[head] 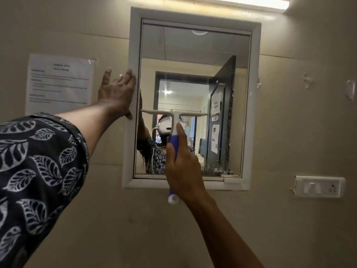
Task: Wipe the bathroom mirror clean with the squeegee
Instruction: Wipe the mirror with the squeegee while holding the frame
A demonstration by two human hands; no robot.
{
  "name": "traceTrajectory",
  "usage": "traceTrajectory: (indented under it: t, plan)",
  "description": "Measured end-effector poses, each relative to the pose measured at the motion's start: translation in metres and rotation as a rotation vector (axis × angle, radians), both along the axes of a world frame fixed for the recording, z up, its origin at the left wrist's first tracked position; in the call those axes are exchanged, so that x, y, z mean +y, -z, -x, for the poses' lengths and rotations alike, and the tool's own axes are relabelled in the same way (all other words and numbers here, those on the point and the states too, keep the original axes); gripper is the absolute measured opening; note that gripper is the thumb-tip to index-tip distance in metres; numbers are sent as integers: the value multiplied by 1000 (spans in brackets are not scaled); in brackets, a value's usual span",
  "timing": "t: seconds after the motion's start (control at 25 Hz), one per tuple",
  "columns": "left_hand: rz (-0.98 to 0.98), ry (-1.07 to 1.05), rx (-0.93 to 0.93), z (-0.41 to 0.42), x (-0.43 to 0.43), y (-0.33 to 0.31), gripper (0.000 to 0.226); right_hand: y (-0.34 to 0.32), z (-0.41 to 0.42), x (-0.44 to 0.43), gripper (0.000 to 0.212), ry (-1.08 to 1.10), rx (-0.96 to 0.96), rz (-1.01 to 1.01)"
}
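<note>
A wall mirror (pixel 193 60) in a white frame (pixel 253 105) hangs on the beige wall ahead. My right hand (pixel 183 163) grips the blue handle of a squeegee (pixel 174 117), index finger stretched up along its white neck. Its white blade lies level against the glass, about halfway down on the left side. My left hand (pixel 117 91) rests on the left edge of the frame, fingers straight and thumb curled round the frame's edge. The glass reflects a person wearing a white headset and an open dark door.
A printed paper notice (pixel 59 82) is taped to the wall left of the mirror. A white switch and socket plate (pixel 318 186) sits at lower right. Plastic hooks (pixel 350 89) stick to the wall at right. A tube light (pixel 247 2) glows above.
</note>
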State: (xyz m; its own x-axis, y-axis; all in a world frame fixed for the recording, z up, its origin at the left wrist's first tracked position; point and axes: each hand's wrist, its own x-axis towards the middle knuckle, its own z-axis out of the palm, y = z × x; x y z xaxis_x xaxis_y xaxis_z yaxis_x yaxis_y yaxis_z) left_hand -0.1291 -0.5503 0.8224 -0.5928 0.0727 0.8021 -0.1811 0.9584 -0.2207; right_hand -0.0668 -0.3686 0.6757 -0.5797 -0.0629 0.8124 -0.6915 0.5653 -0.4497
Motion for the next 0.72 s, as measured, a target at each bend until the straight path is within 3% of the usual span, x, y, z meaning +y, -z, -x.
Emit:
traceTrajectory:
  t: [0.4,0.72]
  plan:
    - [-10,-1,-10,-1,2,1,120,88,-19,6,59,-24,-118,-34]
    - [-9,15,-6,-1,2,2,119,136,-27,-4,73,66,-384,-116]
